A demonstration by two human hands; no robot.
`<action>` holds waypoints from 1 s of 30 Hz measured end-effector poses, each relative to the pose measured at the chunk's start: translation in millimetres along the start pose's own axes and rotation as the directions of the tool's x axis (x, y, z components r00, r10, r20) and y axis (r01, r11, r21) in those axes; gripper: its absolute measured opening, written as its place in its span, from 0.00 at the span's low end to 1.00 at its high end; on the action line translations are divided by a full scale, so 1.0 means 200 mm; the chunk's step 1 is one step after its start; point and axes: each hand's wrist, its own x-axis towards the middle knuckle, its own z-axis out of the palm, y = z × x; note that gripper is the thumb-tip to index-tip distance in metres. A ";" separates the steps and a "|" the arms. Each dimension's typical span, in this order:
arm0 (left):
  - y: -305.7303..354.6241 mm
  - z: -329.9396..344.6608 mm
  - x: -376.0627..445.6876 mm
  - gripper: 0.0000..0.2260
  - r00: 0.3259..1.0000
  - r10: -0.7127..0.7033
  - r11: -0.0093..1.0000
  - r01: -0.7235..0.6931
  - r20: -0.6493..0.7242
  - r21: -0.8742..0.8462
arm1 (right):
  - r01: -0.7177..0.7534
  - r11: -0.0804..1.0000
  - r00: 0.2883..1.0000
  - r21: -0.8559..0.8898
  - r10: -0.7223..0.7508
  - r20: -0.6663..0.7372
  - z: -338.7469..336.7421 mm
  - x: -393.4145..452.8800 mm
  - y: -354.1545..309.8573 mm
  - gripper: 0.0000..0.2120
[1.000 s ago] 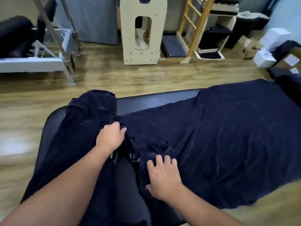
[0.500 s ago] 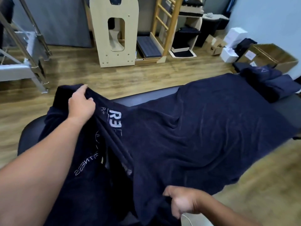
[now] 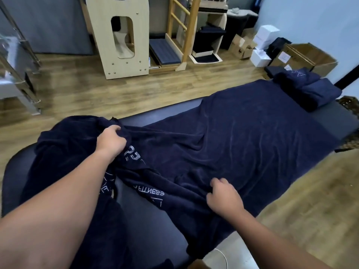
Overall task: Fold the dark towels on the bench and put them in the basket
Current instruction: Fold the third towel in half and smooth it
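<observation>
Two hands: right hand (image 3: 223, 197) pinches the towel's (image 3: 242, 136) near edge; left hand (image 3: 111, 141) clenches a bunch of cloth at its left end.
Towel: lies spread on the table (image 3: 330, 118), long axis along the table, running left to far right.
Risk: near edge hangs off the table; an uneven pull could slide it floorward or skew the fold.
Far end: folded towels (image 3: 308, 90), probably; view is soft.
</observation>
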 end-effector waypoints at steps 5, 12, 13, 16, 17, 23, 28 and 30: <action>-0.07 0.01 -0.01 0.40 0.970 -0.135 0.980 0.101 0.201 0.171 | 0.312 0.947 0.950 -0.074 -0.308 0.057 0.09 0.13 -0.21 0.31; -0.12 0.04 -0.07 0.07 0.992 -0.051 0.867 -0.014 0.118 0.498 | 0.257 0.929 0.964 -0.266 -0.229 0.133 0.15 0.17 -0.25 0.23; -0.12 0.05 -0.04 0.08 0.994 -0.066 0.925 0.028 0.088 0.380 | 0.288 0.925 0.957 -0.250 -0.269 0.109 0.15 0.16 -0.23 0.16; -0.06 0.04 0.03 0.06 0.989 -0.144 0.968 0.145 0.017 -0.206 | 0.354 0.935 0.921 0.024 -0.353 0.164 0.13 0.11 -0.13 0.13; -0.02 0.03 0.05 0.03 0.990 -0.142 0.941 0.142 0.023 -0.307 | 0.377 0.923 0.902 0.082 -0.386 0.195 0.12 0.08 -0.09 0.15; 0.32 0.13 0.05 0.07 0.960 -0.140 0.823 0.249 0.244 -0.510 | 0.179 0.929 0.976 0.324 -0.209 0.060 0.01 0.01 0.23 0.07; 0.56 0.35 0.01 0.07 0.985 -0.118 0.858 0.164 0.122 -0.488 | -0.064 0.975 0.998 0.212 0.062 0.017 -0.15 0.07 0.56 0.05; 0.65 0.45 0.00 0.08 0.985 -0.130 0.821 0.173 0.117 -0.544 | -0.122 0.967 0.992 0.222 0.110 0.067 -0.22 0.11 0.69 0.06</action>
